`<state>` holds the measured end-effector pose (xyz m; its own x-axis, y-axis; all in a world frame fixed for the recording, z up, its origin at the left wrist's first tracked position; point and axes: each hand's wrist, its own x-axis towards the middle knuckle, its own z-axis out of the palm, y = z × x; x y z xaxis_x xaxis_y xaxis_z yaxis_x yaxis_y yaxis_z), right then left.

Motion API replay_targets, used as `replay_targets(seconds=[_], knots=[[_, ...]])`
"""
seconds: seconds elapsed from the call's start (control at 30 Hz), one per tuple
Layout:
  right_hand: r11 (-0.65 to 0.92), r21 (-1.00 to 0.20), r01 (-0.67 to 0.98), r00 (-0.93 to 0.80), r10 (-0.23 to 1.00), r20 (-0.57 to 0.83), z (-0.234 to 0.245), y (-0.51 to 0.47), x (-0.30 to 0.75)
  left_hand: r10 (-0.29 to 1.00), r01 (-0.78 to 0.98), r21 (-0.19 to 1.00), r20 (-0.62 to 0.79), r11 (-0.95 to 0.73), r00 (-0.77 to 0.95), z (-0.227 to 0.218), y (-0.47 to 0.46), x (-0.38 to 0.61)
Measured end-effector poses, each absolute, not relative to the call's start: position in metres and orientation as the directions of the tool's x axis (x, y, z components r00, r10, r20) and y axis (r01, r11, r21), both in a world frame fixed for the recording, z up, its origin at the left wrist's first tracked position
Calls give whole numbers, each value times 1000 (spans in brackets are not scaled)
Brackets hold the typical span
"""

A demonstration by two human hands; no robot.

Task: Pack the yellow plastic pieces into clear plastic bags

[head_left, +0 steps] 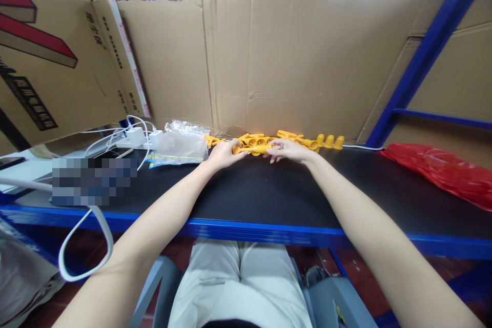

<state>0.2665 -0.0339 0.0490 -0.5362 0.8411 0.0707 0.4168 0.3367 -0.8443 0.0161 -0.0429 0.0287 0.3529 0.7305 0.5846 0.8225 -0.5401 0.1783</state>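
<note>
My left hand (226,154) is closed on the left end of a yellow plastic piece (253,149) with rounded cup-like ends. At its right end, the fingers of my right hand (287,150) are bent against the same piece. It is held just above the black tabletop, close to the back. Behind the hands lie more yellow plastic parts (286,135), some of them branched. Several small yellow cups (329,141) stand in a row to the right of my right hand. My palms and some fingertips are hidden.
Left of the hands lies a clear plastic bag (184,143) on a colourful sheet (169,160). White chargers and cables (135,136) crowd the left side. A red plastic bag (434,171) lies at the right. A cardboard wall (292,61) rises behind; a blue rail (261,230) edges the front.
</note>
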Motion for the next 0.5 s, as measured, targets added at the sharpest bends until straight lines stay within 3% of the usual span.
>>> replay_targets(seconds=[0.5], knots=[[353, -871, 342, -532, 837, 130, 47, -33, 266, 698, 821, 162, 630, -547, 340, 29, -44, 17]])
